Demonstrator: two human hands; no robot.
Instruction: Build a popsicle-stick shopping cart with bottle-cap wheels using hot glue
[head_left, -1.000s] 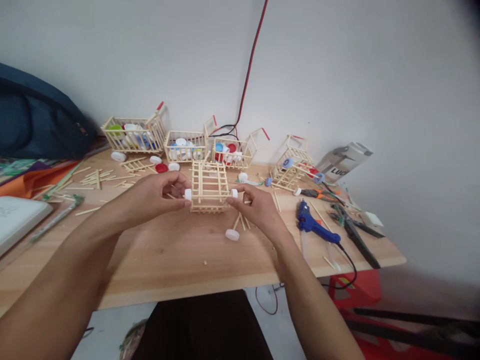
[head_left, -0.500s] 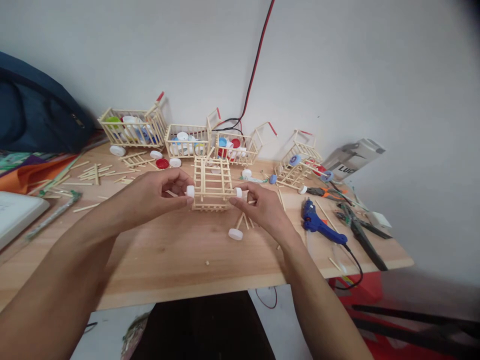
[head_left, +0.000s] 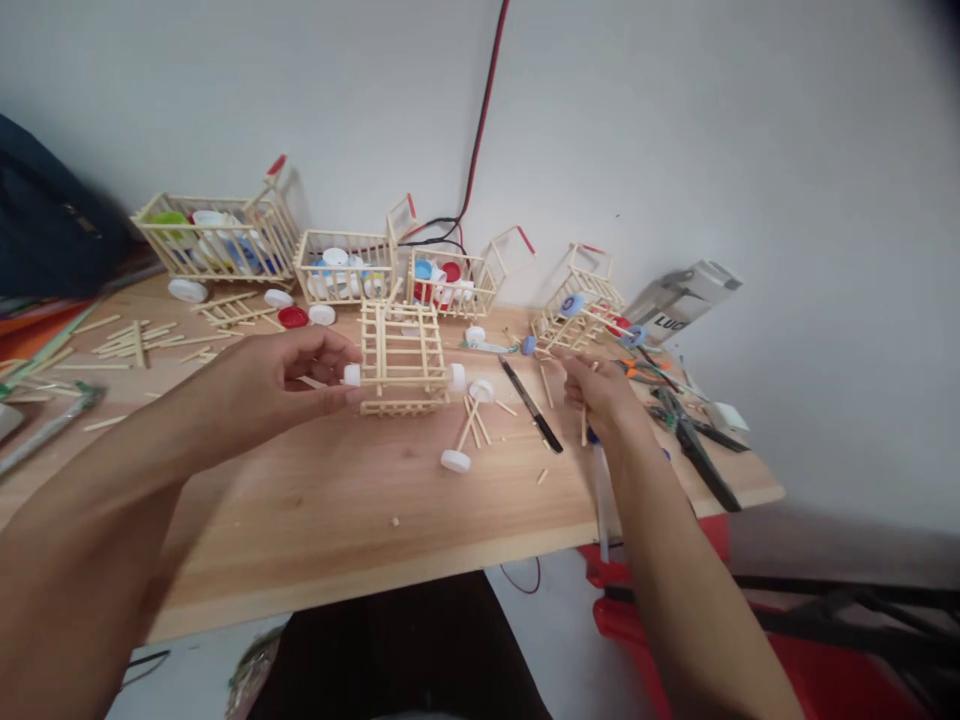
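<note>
My left hand (head_left: 289, 378) is closed on the left white cap wheel (head_left: 351, 374) of a small cart of wooden sticks (head_left: 401, 358), held just above the wooden table (head_left: 337, 520). My right hand (head_left: 601, 392) is off to the right, fingers curled over the blue glue gun (head_left: 592, 437), which is mostly hidden under it. A pale glue stick (head_left: 601, 500) points back from under the wrist. A stick axle with a white cap wheel (head_left: 455, 461) lies below the cart.
Several finished stick carts filled with bottle caps (head_left: 341, 265) line the wall. A black pen (head_left: 531, 403), cutters and pliers (head_left: 694, 445), a grey box (head_left: 684, 300), loose sticks (head_left: 150, 340) and a red-black cable (head_left: 480, 150) are around. A red stool (head_left: 660, 610) stands below.
My right hand let go of the cart's right wheel and moved right onto the glue gun. My left hand keeps the cart. The view shifted right.
</note>
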